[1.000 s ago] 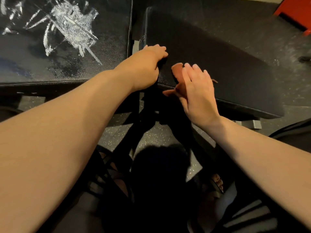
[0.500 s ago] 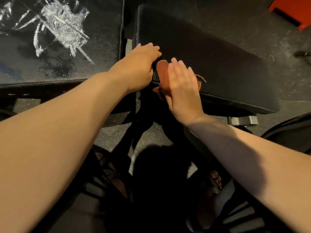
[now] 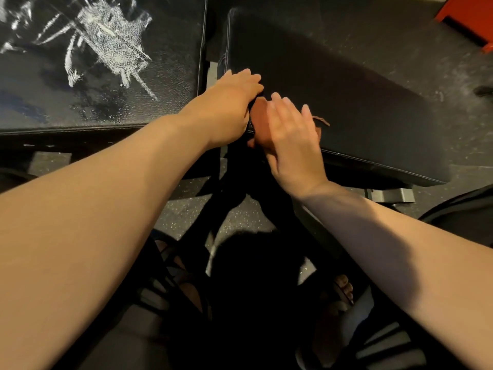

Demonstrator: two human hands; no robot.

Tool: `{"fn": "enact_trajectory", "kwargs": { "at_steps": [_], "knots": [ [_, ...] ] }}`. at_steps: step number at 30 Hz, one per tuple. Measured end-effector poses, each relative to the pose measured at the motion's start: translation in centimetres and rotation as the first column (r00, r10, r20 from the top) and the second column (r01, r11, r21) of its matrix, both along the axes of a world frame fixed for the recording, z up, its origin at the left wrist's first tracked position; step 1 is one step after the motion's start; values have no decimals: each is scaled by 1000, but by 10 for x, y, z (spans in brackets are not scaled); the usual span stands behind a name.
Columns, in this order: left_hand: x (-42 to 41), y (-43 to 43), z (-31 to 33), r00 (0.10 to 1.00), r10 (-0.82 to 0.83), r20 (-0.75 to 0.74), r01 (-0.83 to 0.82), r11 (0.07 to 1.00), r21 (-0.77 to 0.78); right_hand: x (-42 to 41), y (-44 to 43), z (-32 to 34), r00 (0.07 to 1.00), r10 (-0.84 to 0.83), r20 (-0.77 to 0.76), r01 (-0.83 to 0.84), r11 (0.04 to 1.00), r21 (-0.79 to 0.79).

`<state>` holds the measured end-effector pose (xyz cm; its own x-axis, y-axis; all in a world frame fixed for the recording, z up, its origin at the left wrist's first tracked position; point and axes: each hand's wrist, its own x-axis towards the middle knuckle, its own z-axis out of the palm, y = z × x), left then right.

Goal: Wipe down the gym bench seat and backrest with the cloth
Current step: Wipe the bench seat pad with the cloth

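Two black bench pads lie side by side. The seat pad (image 3: 346, 84) is on the right, and the backrest pad (image 3: 160, 44) on the left has a cracked white patch. A small brown cloth (image 3: 260, 121) sits on the seat pad's near left corner. My right hand (image 3: 290, 137) lies flat on the cloth with straight fingers, pressing it to the pad. My left hand (image 3: 229, 102) rests on the same corner just left of the cloth, its fingers bent over the pad's edge. Most of the cloth is hidden under my right hand.
A narrow gap with a metal frame bar (image 3: 212, 73) separates the two pads. A metal bracket (image 3: 392, 194) sticks out under the seat pad. An orange-red object (image 3: 469, 20) stands on the speckled floor at the far right. My sandalled feet (image 3: 342, 289) are below.
My right hand has slid the cloth leftward along the seat pad's near edge until it sits beside my left hand. The left hand has stayed on the corner.
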<state>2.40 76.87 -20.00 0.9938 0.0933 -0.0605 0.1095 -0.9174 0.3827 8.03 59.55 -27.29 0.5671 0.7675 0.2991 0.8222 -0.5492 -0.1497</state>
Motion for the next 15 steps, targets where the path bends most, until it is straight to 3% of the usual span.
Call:
{"fn": "enact_trajectory", "kwargs": {
  "at_steps": [4, 7, 11, 15],
  "knots": [
    [1, -1, 5, 1000, 19, -24, -19, 1000, 7, 8, -41, -8, 988, -102, -117, 115, 988, 105],
    [1, -2, 4, 1000, 13, -10, -12, 999, 42, -1, -23, -9, 972, -163, -168, 184, 975, 122],
    [-2, -1, 0, 1000, -14, 26, 13, 1000, 13, -10, 22, -1, 997, -46, -56, 52, 992, 116],
    [1, -1, -1, 1000, -3, 14, 3, 1000, 2, 11, -9, -5, 996, 51, 75, -46, 997, -68]
  ]
}}
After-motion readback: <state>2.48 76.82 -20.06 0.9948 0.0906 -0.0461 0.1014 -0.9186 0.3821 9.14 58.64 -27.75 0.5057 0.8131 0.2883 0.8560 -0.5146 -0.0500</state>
